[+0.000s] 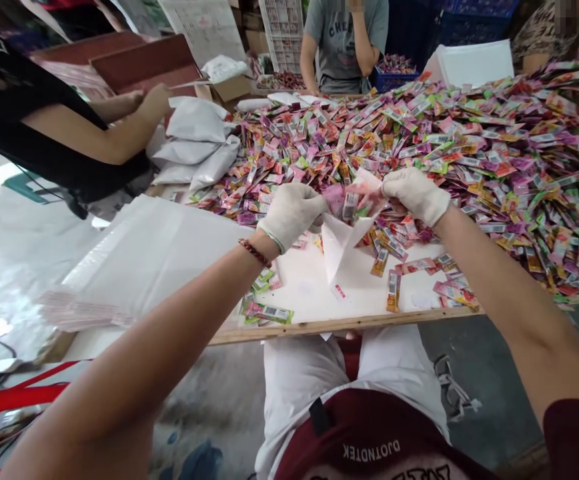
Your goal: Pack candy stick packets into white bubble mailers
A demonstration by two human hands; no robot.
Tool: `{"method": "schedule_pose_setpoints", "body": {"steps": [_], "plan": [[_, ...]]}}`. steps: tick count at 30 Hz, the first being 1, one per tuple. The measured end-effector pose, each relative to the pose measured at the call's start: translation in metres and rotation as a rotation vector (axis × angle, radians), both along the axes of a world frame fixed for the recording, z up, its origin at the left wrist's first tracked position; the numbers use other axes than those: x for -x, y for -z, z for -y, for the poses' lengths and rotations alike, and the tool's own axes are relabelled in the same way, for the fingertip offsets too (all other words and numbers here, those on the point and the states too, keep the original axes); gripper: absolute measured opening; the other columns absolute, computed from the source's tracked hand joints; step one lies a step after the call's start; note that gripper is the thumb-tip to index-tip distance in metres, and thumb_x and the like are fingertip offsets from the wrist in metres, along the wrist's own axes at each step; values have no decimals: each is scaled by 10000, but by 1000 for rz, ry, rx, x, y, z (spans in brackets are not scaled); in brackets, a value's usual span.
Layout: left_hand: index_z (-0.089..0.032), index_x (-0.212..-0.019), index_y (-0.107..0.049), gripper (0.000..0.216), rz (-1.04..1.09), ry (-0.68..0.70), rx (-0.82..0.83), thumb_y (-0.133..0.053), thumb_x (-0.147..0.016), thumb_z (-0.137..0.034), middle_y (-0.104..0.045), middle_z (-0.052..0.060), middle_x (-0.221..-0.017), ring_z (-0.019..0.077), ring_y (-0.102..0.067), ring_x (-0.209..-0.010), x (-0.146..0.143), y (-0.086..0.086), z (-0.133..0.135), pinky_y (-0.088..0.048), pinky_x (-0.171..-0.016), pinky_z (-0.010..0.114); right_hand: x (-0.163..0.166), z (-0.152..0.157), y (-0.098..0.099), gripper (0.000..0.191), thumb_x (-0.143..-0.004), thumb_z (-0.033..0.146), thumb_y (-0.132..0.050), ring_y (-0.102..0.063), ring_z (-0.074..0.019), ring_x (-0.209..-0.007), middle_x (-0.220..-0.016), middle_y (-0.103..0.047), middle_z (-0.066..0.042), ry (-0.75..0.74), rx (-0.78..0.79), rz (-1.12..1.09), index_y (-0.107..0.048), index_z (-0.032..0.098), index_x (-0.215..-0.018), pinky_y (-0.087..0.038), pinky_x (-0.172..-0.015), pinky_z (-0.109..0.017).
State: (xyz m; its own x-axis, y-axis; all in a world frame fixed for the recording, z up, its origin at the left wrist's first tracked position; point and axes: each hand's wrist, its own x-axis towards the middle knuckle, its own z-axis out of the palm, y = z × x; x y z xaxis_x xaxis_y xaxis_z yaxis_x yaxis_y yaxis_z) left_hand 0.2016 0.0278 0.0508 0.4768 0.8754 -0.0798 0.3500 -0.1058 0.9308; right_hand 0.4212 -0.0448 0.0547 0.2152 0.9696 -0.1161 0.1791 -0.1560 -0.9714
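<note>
Both my hands wear white gloves. My left hand (292, 213) is closed on one edge of a white plastic bag's (340, 250) mouth. My right hand (414, 193) is closed on the other edge, together with a bunch of small colourful sachets (352, 200) at the bag's opening. The bag hangs down onto the white table top (314, 287). Behind my hands spreads a big heap of colourful sachets (469, 147), pink, green, orange and yellow.
A stack of flat white bags (139, 260) lies to my left. Filled white bags (197, 143) are piled at the back left, beside a person's arms (99, 127). Another person (344, 40) stands across the table. Loose sachets (267, 310) lie near the wooden front edge (349, 323).
</note>
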Motion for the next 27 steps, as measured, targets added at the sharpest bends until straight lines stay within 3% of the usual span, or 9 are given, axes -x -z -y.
{"method": "schedule_pose_setpoints", "body": {"steps": [6, 10, 12, 15, 16, 18, 22, 24, 27], "plan": [[-152, -580, -520, 176, -194, 34, -102, -591, -733, -99, -512, -24, -465, 106, -526, -439, 4, -26, -12, -483, -496, 242, 1, 14, -17, 291, -781, 141, -651, -231, -60, -392, -402, -310, 87, 60, -27, 37, -487, 211, -552, -190, -403, -243], [-135, -628, -573, 165, -276, 126, -577, -563, -792, -144, -555, 6, -590, 126, -572, -611, 6, -45, 2, -494, -654, 277, 16, 59, -14, 355, -795, 294, -691, -348, -85, -374, -423, -345, 78, -46, -140, -67, -448, 229, -546, -271, -381, -250], [-123, -664, -613, 147, -412, 235, -784, -550, -796, -134, -578, 31, -670, 155, -590, -705, 5, -35, 24, -485, -717, 303, 30, 91, 4, 322, -826, 363, -650, -422, -103, -378, -427, -442, 49, -151, 2, 37, -532, 205, -571, -292, -388, -253], [-125, -770, -662, 162, -540, 559, -840, -518, -838, -150, -622, 67, -816, 170, -600, -743, 11, 7, 72, -468, -696, 303, 49, 144, 45, 319, -849, 327, -586, -443, -98, -423, -480, -533, 16, -410, 266, 340, -583, 184, -564, -307, -446, -251], [-138, -798, -673, 163, -533, 699, -806, -526, -856, -180, -632, 68, -845, 166, -598, -733, 17, 24, 89, -461, -675, 294, 53, 160, 57, 312, -842, 305, -589, -440, -97, -446, -497, -541, 14, -487, 315, 448, -579, 184, -555, -305, -467, -253], [-166, -854, -683, 190, -485, 796, -711, -560, -886, -307, -643, 63, -887, 159, -585, -701, 36, 56, 118, -434, -625, 286, 54, 187, 71, 298, -858, 294, -586, -446, -102, -494, -547, -563, 11, -587, 332, 588, -587, 186, -580, -309, -501, -258], [-179, -725, -648, 446, -447, 477, -350, -524, -891, -573, -591, 31, -694, 137, -507, -589, 85, 104, 145, -351, -551, 274, 45, 200, 64, 252, -974, 306, -471, -566, -133, -674, -758, -651, -13, -460, 80, 526, -654, 189, -847, -442, -638, -265], [-181, -576, -552, 556, -423, 355, -78, -467, -903, -622, -486, 6, -535, 121, -444, -513, 98, 124, 153, -327, -525, 267, 48, 182, 57, 230, -988, 299, -458, -618, -162, -851, -936, -682, -51, -344, -134, 502, -650, 179, -1031, -491, -765, -291], [-177, -676, -576, 559, -125, 329, 459, -439, -893, -674, -533, 5, -547, 126, -497, -513, 94, 151, 173, -371, -517, 250, 69, 134, 61, 327, -1013, 332, -419, -578, -201, -1147, -1205, -647, -110, -387, -352, 551, -610, 160, -1215, -463, -976, -356]]}}
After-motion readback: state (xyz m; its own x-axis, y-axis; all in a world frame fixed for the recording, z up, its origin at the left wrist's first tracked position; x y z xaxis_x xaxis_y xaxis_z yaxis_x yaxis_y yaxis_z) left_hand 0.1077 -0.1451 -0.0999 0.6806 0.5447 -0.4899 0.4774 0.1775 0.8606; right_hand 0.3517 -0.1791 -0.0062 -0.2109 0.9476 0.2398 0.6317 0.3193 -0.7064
